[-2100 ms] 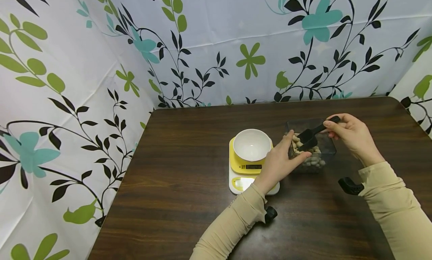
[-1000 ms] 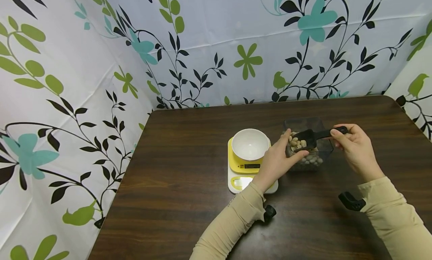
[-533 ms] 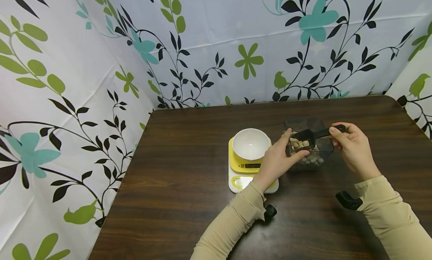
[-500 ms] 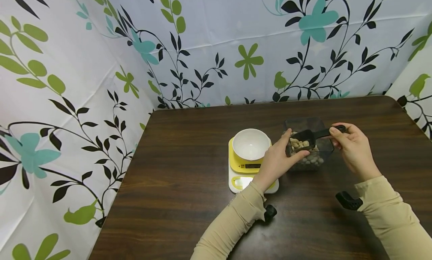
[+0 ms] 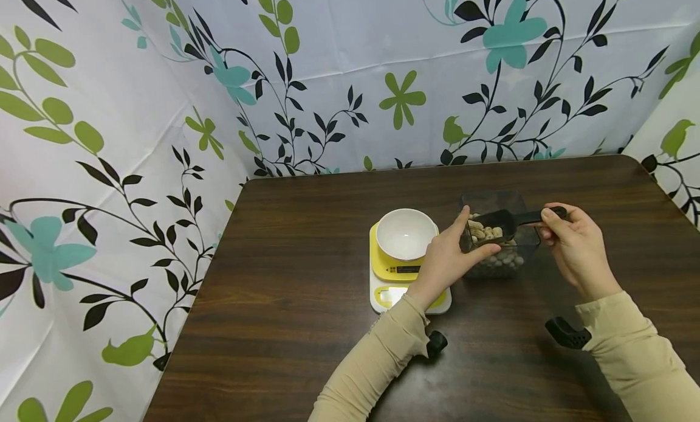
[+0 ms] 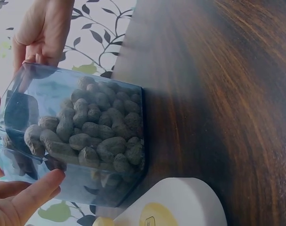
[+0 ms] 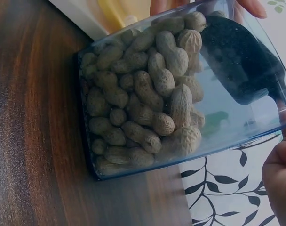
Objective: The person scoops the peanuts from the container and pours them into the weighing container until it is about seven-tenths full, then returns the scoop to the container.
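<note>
My left hand (image 5: 451,258) holds the left side of a clear plastic container (image 5: 527,239), its thumb at the front and its fingers farther back. Unshelled peanuts (image 7: 152,94) fill the container's lower part. With thumb and fingers, my right hand (image 5: 574,242) pinches the handle of a black scoop (image 5: 504,222). The scoop's head is inside the container near the rim, roughly level and pointing left. Peanuts show at its front edge; how many it carries cannot be told. Through the wall, the left wrist view shows the dark scoop (image 6: 20,113) above the pile.
Left of the container stands a yellow and white kitchen scale (image 5: 381,267) with a white bowl (image 5: 407,235) on it. Both are on a dark wooden table (image 5: 295,276). A patterned curtain (image 5: 339,45) hangs behind and at the sides.
The scoop has gone from tilted down into the peanuts to nearly level. My right hand has shifted right and slightly toward me. My left hand stays on the container.
</note>
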Motion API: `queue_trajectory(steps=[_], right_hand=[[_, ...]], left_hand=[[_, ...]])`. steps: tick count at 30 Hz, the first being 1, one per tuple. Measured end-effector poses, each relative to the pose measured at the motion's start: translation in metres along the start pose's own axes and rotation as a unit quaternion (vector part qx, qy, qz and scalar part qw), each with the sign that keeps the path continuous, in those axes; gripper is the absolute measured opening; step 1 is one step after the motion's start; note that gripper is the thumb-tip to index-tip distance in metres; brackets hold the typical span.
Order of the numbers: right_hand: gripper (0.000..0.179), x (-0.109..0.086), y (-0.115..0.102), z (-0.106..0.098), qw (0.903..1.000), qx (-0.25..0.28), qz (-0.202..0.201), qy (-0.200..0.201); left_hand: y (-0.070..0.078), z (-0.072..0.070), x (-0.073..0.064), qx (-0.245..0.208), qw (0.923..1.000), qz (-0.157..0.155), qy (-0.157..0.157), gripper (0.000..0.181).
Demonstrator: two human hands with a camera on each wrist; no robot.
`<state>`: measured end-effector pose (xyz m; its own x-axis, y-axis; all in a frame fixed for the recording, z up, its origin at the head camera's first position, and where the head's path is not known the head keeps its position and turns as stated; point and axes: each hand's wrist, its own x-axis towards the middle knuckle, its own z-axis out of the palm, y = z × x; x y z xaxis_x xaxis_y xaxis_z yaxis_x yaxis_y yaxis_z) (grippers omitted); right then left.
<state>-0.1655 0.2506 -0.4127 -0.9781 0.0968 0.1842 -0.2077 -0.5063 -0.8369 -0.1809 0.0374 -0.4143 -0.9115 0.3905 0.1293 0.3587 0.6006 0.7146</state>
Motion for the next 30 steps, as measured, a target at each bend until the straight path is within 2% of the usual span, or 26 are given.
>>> queue_trajectory(steps=[11, 17, 20, 30], right_hand=[[0.014, -0.0041, -0.0027, -0.0031, 0.9981, 0.034, 0.039, 0.032], [0.015, -0.0054, -0.0043, -0.0042, 0.9963, 0.047, 0.052, 0.05], [0.013, -0.005, -0.0045, -0.0047, 0.9942, 0.077, 0.057, 0.05], [0.007, -0.004, -0.0029, -0.0078, 0.991, 0.116, 0.051, 0.045]], left_hand=[[-0.0002, -0.0003, -0.0001, -0.01, 0.9998, -0.013, -0.011, 0.086], [-0.0009, -0.002, -0.0006, -0.015, 0.9998, -0.011, -0.006, 0.086], [-0.0012, -0.0028, -0.0001, -0.015, 0.9998, -0.01, -0.005, 0.087], [0.0003, -0.0024, 0.0002, -0.013, 0.9998, -0.015, -0.009, 0.086]])
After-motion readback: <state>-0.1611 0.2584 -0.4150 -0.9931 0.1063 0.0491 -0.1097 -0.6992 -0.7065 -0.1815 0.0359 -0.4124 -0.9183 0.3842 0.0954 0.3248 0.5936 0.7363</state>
